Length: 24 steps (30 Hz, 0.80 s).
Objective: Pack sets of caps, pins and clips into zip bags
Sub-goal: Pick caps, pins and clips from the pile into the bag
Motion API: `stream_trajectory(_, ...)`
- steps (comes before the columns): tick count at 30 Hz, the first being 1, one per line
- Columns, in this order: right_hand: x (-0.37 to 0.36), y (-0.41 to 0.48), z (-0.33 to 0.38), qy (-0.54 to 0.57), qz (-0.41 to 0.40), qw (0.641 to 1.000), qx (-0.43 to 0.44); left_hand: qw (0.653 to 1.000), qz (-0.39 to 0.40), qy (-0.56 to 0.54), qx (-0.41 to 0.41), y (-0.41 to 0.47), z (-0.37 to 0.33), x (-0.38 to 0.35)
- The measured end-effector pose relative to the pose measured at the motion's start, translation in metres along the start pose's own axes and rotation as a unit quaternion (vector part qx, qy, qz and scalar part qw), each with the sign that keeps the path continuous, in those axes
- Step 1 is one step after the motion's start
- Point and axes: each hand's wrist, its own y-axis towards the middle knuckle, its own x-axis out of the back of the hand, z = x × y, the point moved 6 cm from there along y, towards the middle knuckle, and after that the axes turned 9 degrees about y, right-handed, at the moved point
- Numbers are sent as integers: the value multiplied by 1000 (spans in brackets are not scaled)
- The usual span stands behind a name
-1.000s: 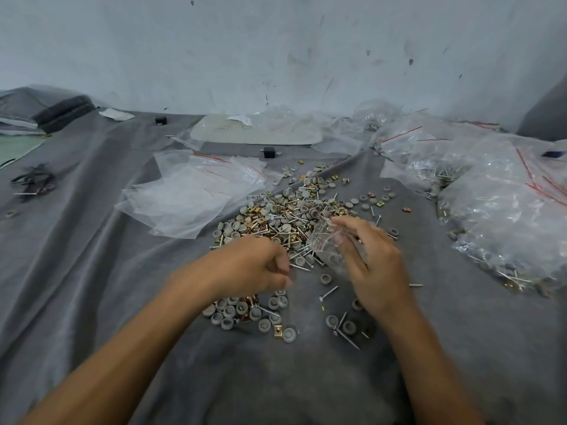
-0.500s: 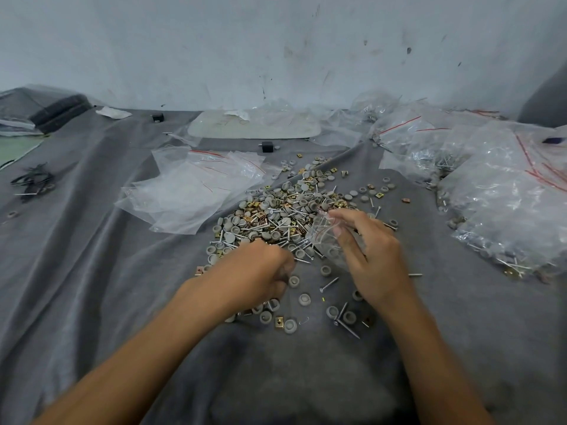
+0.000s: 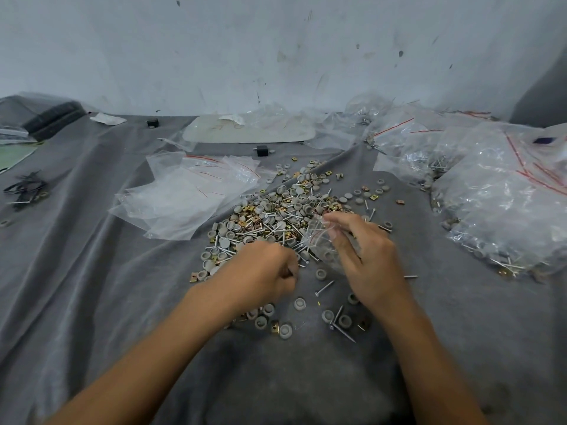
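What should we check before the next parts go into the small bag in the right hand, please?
1. The right hand grips the small zip bag: ok.
2. Bag mouth open wide enough: cannot tell, the clear plastic is crumpled.
3. The left hand holds parts: cannot tell, its curled fingers hide them.
4. The pile of caps, pins and clips lies just beyond both hands: ok.
5. Spare empty zip bags lie left of the pile: ok.
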Motion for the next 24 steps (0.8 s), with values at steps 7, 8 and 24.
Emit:
stream_trajectory(7, -2, 1, 1, -5, 15, 1000, -3, 966, -138, -206, 76, 17, 16, 43)
stream_trajectory(8, -2, 0, 1, -5, 16, 1000, -4, 966, -136, -206, 72, 20, 14, 45)
stream_trajectory(24, 4, 1, 0, 14, -13, 1000, 14, 924, -185, -326, 78, 27, 13, 42)
